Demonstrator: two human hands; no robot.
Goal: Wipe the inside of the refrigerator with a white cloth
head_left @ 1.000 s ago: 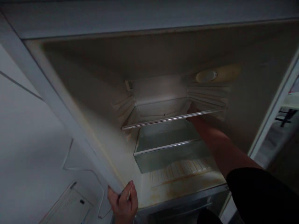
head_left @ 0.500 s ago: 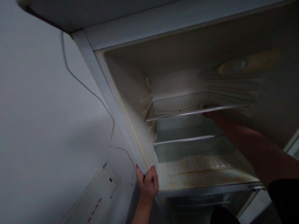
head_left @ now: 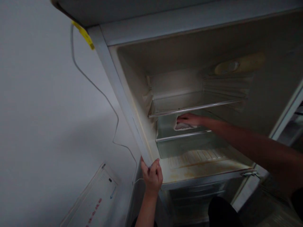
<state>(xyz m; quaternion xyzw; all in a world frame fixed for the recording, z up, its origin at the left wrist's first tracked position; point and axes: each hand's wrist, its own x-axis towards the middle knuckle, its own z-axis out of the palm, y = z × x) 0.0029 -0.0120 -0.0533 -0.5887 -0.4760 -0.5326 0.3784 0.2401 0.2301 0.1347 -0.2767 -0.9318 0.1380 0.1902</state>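
Note:
With its fingers wrapped round the side edge of the refrigerator (head_left: pixel 126 102), my left hand (head_left: pixel 152 175) grips the frame near its lower front corner. My right hand (head_left: pixel 188 119) reaches inside, between two glass shelves, closed on a pale cloth (head_left: pixel 184 126) that lies against the lower glass shelf (head_left: pixel 165 127). Just above that hand runs the metal front strip of the upper glass shelf (head_left: pixel 196 108). My right fingertips are partly hidden in the cloth and shadow.
Brown stains mark the refrigerator floor (head_left: pixel 196 171). A yellowed lamp cover (head_left: pixel 239 64) is on the inner right wall. A grey cord (head_left: pixel 101 91) hangs along the white wall, and a white box with red print (head_left: pixel 94 195) leans at lower left. Below is another open compartment (head_left: pixel 196 201).
My right hand has come from behind the upper shelf at right to the left, over the lower shelf, and the cloth now shows. My left hand keeps its grip. The view has shifted.

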